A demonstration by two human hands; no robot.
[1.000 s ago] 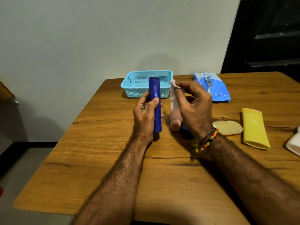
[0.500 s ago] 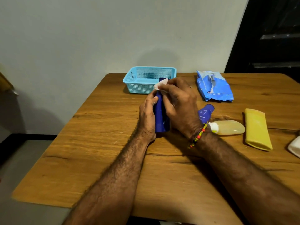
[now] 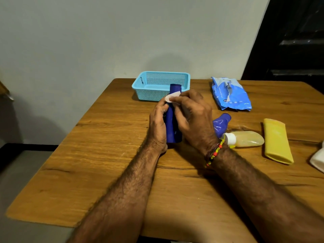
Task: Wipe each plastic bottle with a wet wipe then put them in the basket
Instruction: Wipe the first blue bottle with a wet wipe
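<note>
- We are holding a dark blue bottle (image 3: pixel 172 127) upright over the middle of the wooden table (image 3: pixel 105 155), its lower end near the tabletop; we cannot tell whether it is touching the wood.
- Our left hand (image 3: pixel 157 125) is wrapping its fingers round the left side of the bottle.
- Our right hand (image 3: pixel 192 118) is pinching a white wet wipe (image 3: pixel 172 97) against the upper part of the bottle, fingers curled over it.
- The bottle is looking plain, smooth and cylindrical, its flat top showing above the wipe in front of the light blue basket (image 3: pixel 145 85).
- The basket is sitting at the far edge of the table, beyond the hands.
- To the right, a blue bottle (image 3: pixel 220 123), a clear yellowish bottle (image 3: pixel 247 139) with a white cap and a yellow bottle (image 3: pixel 277 140) are lying on the table.
- A blue wipes pack (image 3: pixel 229 95) is lying further back on the right.
</note>
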